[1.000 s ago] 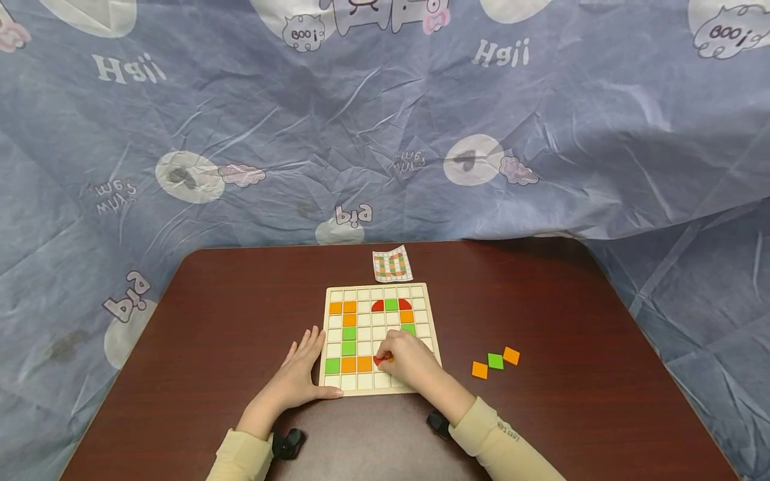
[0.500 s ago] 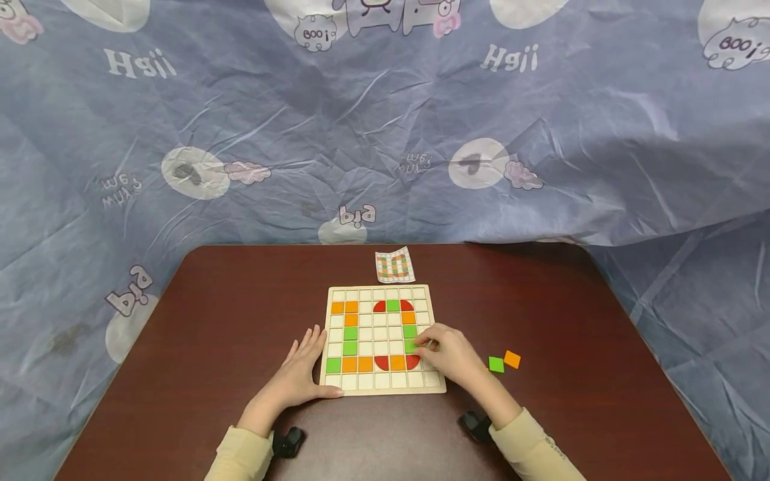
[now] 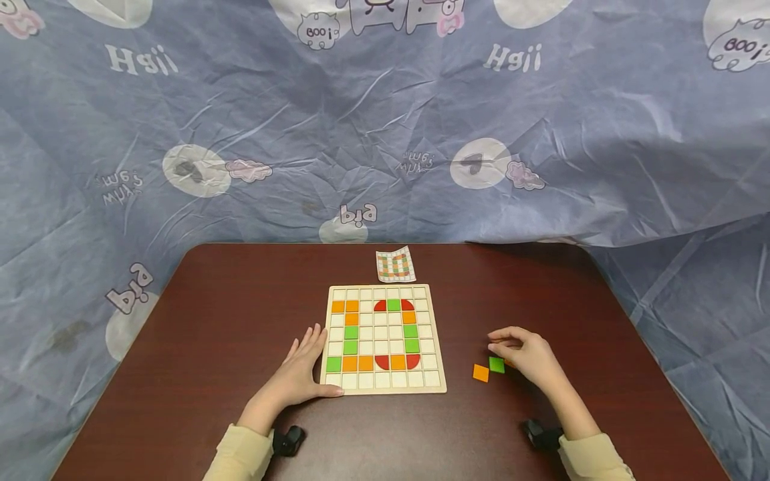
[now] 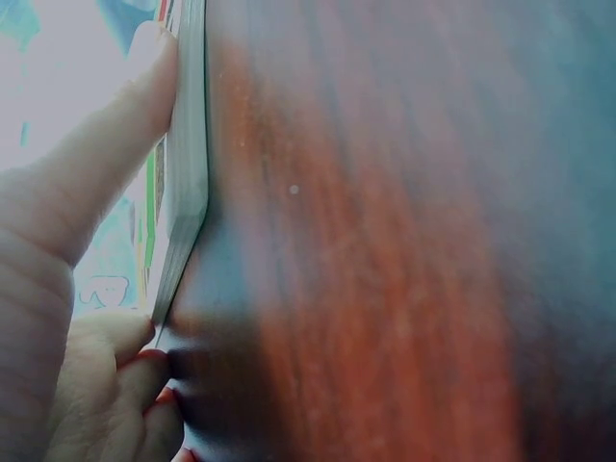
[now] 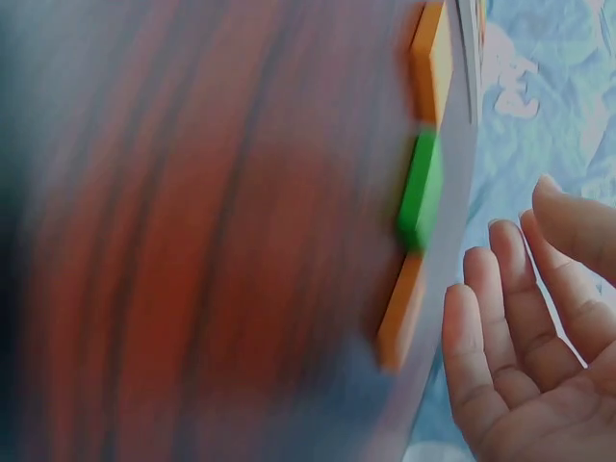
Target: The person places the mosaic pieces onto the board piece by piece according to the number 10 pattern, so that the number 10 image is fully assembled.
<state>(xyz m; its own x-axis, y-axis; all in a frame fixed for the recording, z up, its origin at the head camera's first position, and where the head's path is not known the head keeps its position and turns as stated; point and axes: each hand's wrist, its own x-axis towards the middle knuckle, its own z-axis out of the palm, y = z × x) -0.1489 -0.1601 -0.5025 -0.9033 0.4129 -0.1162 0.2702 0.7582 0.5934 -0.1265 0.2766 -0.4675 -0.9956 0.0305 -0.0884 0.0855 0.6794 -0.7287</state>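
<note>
A wooden grid board [image 3: 365, 333] lies on the table, with green and orange square tiles and red rounded pieces in its cells. My left hand [image 3: 296, 379] rests at its left side, thumb on the near left corner and fingers stretched along the edge. To the right of the board, my right hand [image 3: 529, 354] hovers over the loose tiles, fingers loosely bent and holding nothing. Those tiles are an orange one [image 3: 480, 373], a green one [image 3: 496, 365] and another orange tile [image 5: 401, 318], partly hidden by the hand in the head view.
Behind the board lies a small paper card [image 3: 395, 265] printed with a coloured grid. The dark brown table [image 3: 252, 294] ends at the back against a hanging blue-grey printed cloth [image 3: 385, 133].
My right hand has left the red piece it was placing at the board's lower row and moved right to the loose tiles. The left hand stays at the board's edge.
</note>
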